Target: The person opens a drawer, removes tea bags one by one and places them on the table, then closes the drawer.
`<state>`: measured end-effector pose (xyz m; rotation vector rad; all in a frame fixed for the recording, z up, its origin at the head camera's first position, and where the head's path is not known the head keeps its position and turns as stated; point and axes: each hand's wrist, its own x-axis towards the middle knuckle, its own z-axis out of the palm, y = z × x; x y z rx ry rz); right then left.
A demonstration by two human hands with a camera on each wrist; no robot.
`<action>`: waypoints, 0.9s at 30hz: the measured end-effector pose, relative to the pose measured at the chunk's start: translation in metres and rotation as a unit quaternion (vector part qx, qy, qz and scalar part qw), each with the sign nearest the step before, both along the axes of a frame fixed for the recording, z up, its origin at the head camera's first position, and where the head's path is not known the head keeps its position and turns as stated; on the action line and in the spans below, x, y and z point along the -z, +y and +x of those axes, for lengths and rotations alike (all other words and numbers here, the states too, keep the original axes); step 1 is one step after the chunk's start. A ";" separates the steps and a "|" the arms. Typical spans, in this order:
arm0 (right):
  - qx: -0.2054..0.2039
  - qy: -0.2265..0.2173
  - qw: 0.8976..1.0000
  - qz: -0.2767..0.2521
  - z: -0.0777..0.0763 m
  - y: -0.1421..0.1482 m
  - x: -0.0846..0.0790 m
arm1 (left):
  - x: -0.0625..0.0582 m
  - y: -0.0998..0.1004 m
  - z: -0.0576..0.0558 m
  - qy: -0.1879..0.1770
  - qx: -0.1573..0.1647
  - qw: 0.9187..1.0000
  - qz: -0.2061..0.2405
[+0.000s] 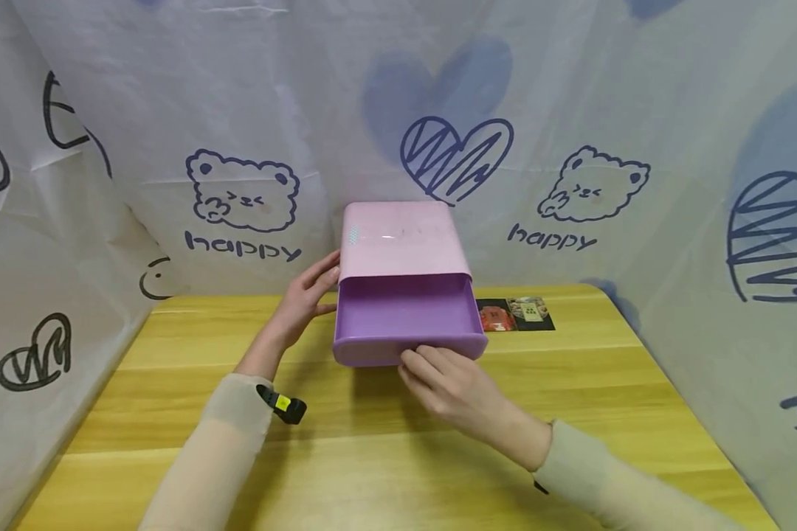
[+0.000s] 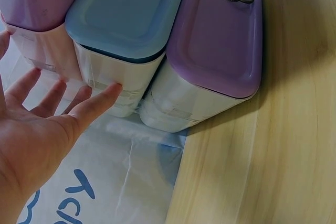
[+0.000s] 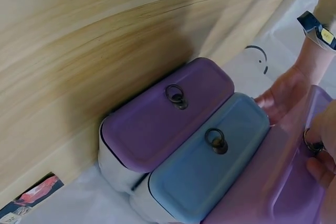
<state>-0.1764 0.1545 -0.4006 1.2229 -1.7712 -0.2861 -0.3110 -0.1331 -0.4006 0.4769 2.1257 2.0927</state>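
Note:
A pink drawer cabinet (image 1: 401,240) stands at the far side of the table, seen from above. Its purple top drawer (image 1: 408,306) is pulled well out, showing its purple inside. At that drawer's front, my right hand (image 1: 458,387) pinches the metal ring pull (image 3: 306,141), partly hidden by the fingers. My left hand (image 1: 302,302) has its fingers extended against the cabinet's left side. Below the top drawer, a blue drawer (image 2: 126,14) and another purple drawer (image 2: 220,40) sit closed, each with a ring pull in the right wrist view.
Two small printed packets or cards lie on the wooden table (image 1: 345,472) at the cabinet's right, one with a red picture (image 1: 498,317). A white cloth (image 1: 345,110) with bear and heart drawings hangs behind the table and along both sides.

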 end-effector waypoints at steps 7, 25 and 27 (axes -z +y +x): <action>0.020 -0.014 1.000 -0.011 0.001 -0.007 0.001 | 0.000 0.000 -0.001 -0.003 0.002 1.000 0.001; 0.000 -0.072 0.996 -0.054 0.002 -0.013 -0.004 | -0.001 -0.001 -0.001 0.000 0.002 1.000 0.001; -0.006 -0.082 0.994 -0.070 0.001 -0.013 -0.004 | -0.001 -0.001 -0.001 -0.002 0.002 1.000 0.000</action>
